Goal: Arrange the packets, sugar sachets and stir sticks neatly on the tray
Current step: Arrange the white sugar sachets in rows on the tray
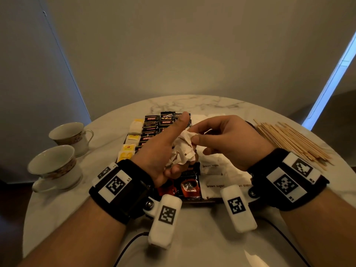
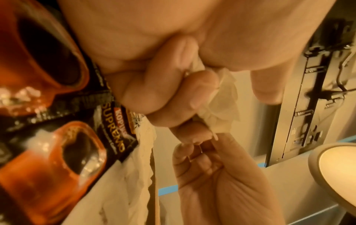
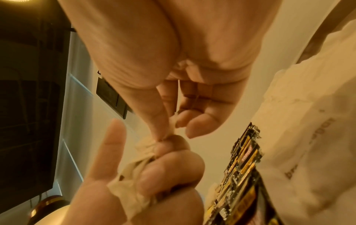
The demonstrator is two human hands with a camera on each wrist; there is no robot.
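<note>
Surface: round white marble surface (image 1: 192, 105) against a plain beige wall, with a black tray (image 1: 194, 201) near its front edge, mid-way across.
Left hand: left hand (image 1: 163, 151) is raised over the tray, fingers curled around a crumpled bunch of white sugar sachets (image 1: 183, 149), thumb sticking straight up.
Right hand: right hand (image 1: 227, 139) is raised just beside the left, thumb and forefinger pinching the top edge of the same bunch; the other fingers hang loosely bent.
Coffee packets: black Kopiko packets (image 1: 154, 128) lie in overlapping rows down the tray's middle; two larger ones with a red cup print (image 1: 189, 186) lie at its front edge.
Sugar on tray: white sachets printed "brown sugar" (image 1: 215, 186) cover the tray's right side, overlapping, some hidden under the hands.
Tea bags: yellow and white tea bags (image 1: 128, 151) line the tray's left edge.
Stir sticks: loose fan of wooden stir sticks (image 1: 292, 141) lies on the surface towards its right edge, off the tray.
Cups: two floral-rimmed teacups (image 1: 55, 166) sit near the surface's left edge, one behind the other.
</note>
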